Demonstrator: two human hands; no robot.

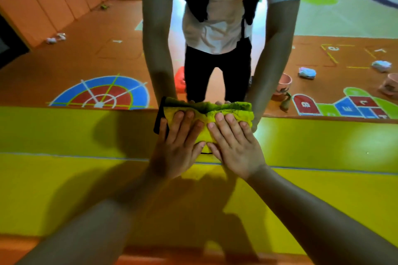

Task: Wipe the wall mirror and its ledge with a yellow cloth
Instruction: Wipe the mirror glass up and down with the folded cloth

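Left hand [178, 148] and right hand [234, 146] press rumpled yellow cloth [245, 115] on glossy ledge [86, 131]

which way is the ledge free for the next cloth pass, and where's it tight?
Free: bare ledge left of the left hand, and the stretch right of the right hand, both bordered above by the mirror's lower edge. Tight: the centre, where both hands press the yellow cloth flat.

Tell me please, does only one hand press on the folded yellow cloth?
No, both the left hand and the right hand lie with straight fingers on the folded yellow cloth.
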